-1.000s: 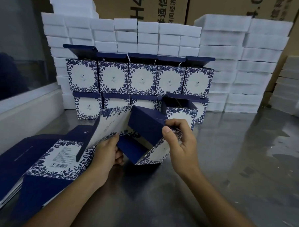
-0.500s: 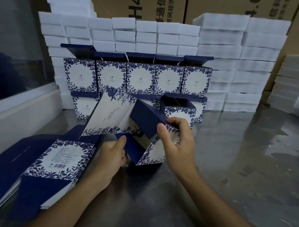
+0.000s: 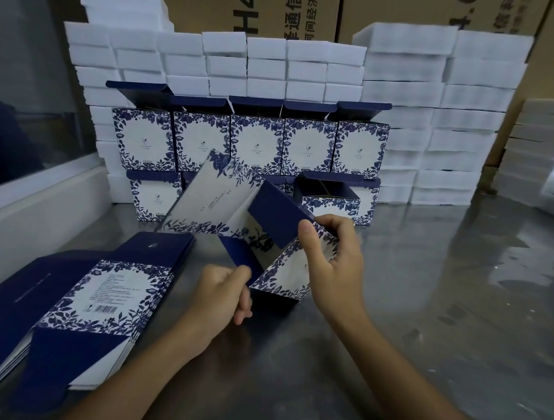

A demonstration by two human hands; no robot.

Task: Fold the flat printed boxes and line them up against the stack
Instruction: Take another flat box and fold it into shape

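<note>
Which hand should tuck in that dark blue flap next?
Probably the right hand: its thumb already rests on the dark blue flap, while the left hand pinches the half-folded box at its lower edge.

Matt printed card box (image 3: 268, 238) in my hands (image 3: 330, 263); glossy, smeared steel table (image 3: 423, 311); soft white foam blocks (image 3: 463, 122) stacked before brown corrugated cartons (image 3: 278, 13).

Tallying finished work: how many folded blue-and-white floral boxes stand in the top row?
5, side by side on the lower row: far left, next, middle, next, far right. None appear hidden.
</note>
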